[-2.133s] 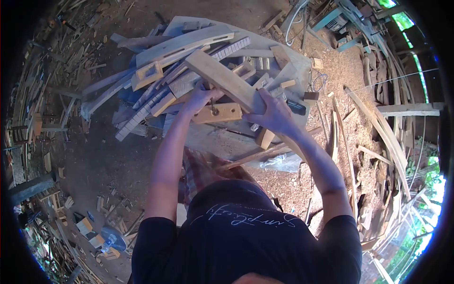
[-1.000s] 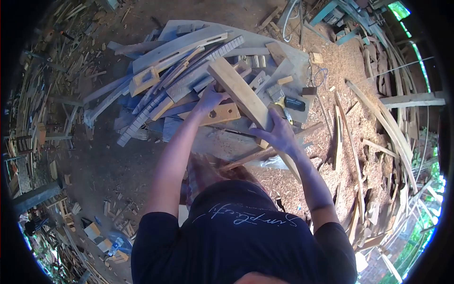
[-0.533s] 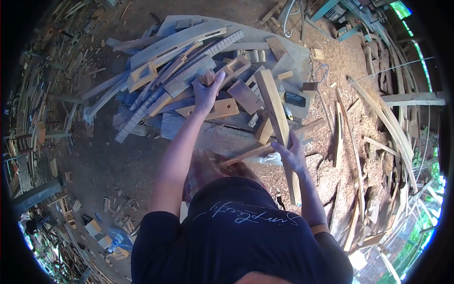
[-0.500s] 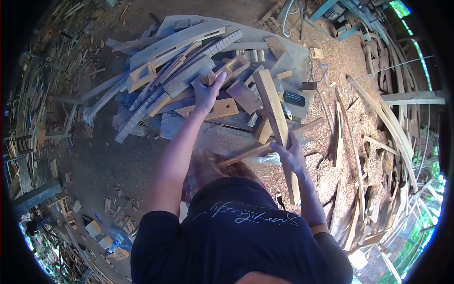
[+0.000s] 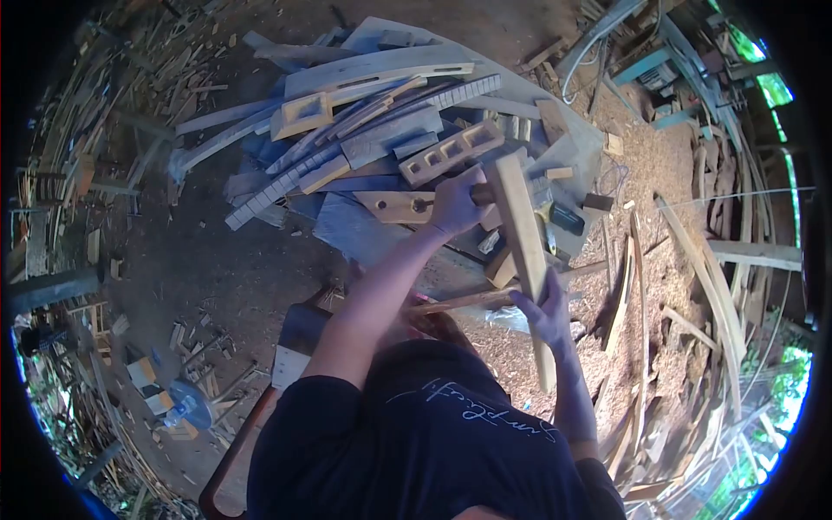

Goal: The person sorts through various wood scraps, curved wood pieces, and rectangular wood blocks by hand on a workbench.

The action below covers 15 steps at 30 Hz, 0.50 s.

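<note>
My right hand is wrapped round the lower part of a long, pale squared wooden bar, which slants upright in front of me. My left hand grips a small dark brown block, its end right at the bar's left side near the top. Just left of that hand lies a wooden piece with round holes. Above it rests a wooden block with several square recesses. A dark-handled tool lies behind the bar, partly hidden.
Offcuts and curved wooden parts cover the low worktop. Wood shavings coat the floor at right, with long curved boards beyond. A dark seat stands close at my left. Scrap wood lines the left side.
My left hand has moved right with the dark block, from over the pile to the bar. The right hand keeps its hold on the bar. The whole view has shifted, bringing the seat into sight.
</note>
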Tool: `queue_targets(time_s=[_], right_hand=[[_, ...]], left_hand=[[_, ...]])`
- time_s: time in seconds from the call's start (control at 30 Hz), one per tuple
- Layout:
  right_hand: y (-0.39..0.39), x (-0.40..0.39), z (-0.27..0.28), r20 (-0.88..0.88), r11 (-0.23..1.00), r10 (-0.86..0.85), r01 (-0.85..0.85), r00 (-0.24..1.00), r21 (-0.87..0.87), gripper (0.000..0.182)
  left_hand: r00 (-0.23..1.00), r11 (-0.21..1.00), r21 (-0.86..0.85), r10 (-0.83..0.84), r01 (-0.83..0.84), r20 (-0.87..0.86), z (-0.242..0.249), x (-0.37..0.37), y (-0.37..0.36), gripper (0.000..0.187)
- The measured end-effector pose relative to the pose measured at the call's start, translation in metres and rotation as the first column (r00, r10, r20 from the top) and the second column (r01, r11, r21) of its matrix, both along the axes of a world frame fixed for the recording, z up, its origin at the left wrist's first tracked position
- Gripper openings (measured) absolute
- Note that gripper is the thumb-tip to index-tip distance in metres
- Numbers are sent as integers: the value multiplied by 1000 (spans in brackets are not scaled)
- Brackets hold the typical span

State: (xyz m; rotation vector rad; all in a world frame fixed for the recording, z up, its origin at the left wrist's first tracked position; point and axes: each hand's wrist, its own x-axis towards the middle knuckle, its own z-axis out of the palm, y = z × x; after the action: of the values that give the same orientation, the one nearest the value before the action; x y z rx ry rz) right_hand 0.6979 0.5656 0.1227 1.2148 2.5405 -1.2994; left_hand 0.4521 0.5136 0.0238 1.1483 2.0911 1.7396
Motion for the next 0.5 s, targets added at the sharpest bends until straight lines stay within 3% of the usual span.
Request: queue_targets(time_s=[0.03, 0.1, 0.13, 0.23, 0.27, 0.3, 0.33, 0.37, 0.43, 0.5], right_hand=[[0, 0, 1, -4, 1000, 12, -12, 1000, 10, 60], [-1, 1, 5, -331, 974, -209, 164, 920, -159, 52], [-2, 2, 7, -442, 968, -232, 160, 867, -194, 50], [-7, 7, -4, -408, 931, -332, 226, 851, -286, 43], [3, 9, -22, -289, 969, -216, 168, 933, -182, 41], [6, 5, -25, -124, 992, -123, 121, 985, -29, 42], [8, 8, -21, -129, 977, -194, 179, 972, -116, 43], [10, 10, -15, -127, 953, -254, 226, 959, -202, 45], [4, 11, -9, -284, 956, -276, 231, 918, -183, 39], [-3, 18, -9, -309, 908, -382, 291, 871, -302, 41]], left_hand=[[1000, 1000, 10, 12, -12, -4, -1, 0, 2, 24], [999, 998, -58, -21, 20, -26, -4, 1, 6, 24], [998, 994, -97, -60, 57, -23, -8, 0, 8, 24], [989, 989, -110, -113, 103, -91, -12, 1, 17, 27], [989, 989, -101, -115, 105, -93, -11, 2, 18, 27], [980, 965, -204, -182, 163, -79, -8, 3, 17, 28], [968, 927, -307, -243, 214, -60, -6, 2, 16, 29], [971, 932, -302, -230, 200, -67, -4, 1, 17, 29], [945, 892, -386, -304, 237, -123, -14, 9, 15, 31], [927, 891, -361, -345, 275, -147, -20, 13, 13, 31]])
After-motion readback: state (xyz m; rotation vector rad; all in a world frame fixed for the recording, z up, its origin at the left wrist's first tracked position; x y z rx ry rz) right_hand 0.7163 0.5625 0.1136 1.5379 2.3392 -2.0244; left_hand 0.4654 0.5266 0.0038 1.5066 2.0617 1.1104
